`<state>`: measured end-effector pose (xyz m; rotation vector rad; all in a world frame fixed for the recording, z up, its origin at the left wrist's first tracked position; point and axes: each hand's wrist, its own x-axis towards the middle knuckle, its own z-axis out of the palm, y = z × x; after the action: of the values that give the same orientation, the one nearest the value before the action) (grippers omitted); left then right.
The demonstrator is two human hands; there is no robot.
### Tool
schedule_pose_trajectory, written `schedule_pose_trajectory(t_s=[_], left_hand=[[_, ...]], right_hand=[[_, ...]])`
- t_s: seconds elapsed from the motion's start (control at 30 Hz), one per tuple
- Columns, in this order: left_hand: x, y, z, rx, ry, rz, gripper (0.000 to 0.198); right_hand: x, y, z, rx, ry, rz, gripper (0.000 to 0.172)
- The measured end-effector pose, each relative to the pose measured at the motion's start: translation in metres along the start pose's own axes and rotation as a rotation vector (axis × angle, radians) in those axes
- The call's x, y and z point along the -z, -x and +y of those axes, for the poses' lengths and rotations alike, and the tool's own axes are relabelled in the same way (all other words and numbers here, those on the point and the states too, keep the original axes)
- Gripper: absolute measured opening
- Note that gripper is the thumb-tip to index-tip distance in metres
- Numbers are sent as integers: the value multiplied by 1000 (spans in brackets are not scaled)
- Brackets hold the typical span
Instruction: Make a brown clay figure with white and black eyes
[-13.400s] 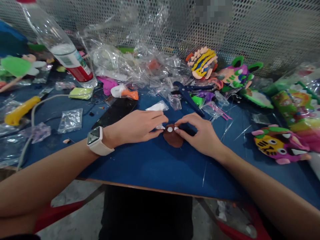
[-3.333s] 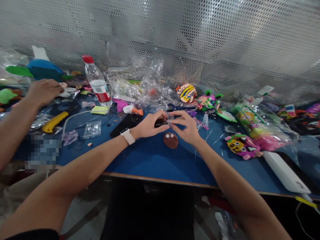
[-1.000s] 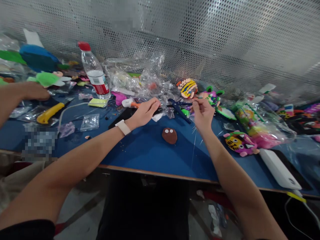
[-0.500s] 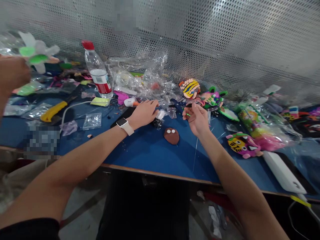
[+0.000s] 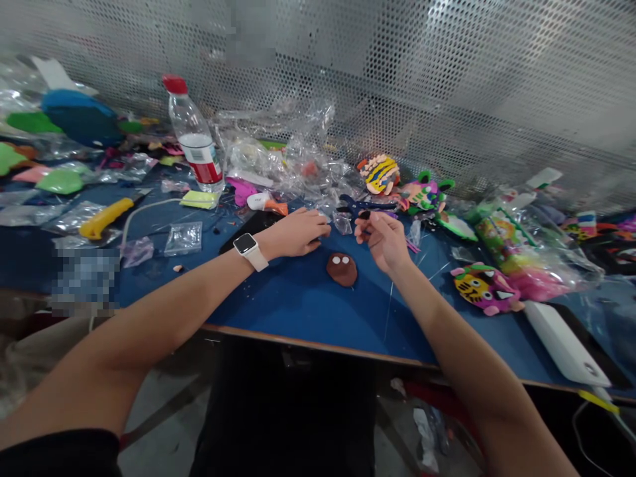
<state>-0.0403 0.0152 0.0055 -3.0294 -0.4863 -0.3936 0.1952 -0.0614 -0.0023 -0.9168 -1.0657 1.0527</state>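
My right hand point(image 5: 380, 238) is closed in a pinch on a small piece of black clay point(image 5: 365, 215), raised above the blue table. My left hand point(image 5: 301, 232), with a watch point(image 5: 246, 245) on its wrist, is closed, fingers curled down beside a dark flat object point(image 5: 241, 232). Whatever those fingers hold is hidden. Between and slightly in front of my hands lies a brown clay shape point(image 5: 342, 270), flat on the table, with two white dots near its top. Scissors with dark blue handles point(image 5: 355, 204) lie behind my right hand.
A water bottle point(image 5: 199, 142) stands at the back left, near a yellow cutter point(image 5: 106, 218). Crumpled clear plastic point(image 5: 303, 159) lines the perforated metal wall. Rightward are a colourful clay face point(image 5: 484, 288) and a white power bank point(image 5: 566, 341). A blue rounded object point(image 5: 82, 116) is far left.
My right hand has shifted slightly down, the black piece now showing at its fingertips. My left hand has moved right and curled. Another person's hand at far left has left the view.
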Motion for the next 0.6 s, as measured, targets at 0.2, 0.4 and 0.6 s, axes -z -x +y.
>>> schedule_pose_trajectory(t_s=[0.2, 0.4, 0.6], left_hand=[[-2, 2, -5, 124, 0, 126, 13], [3, -2, 16, 71, 133, 352, 29], [2, -2, 22, -38, 80, 383, 29]], right_hand=[[-2, 0, 5, -9, 98, -2, 38], [-7, 5, 10, -8, 137, -78, 35], [-14, 12, 8, -89, 150, -203, 33]])
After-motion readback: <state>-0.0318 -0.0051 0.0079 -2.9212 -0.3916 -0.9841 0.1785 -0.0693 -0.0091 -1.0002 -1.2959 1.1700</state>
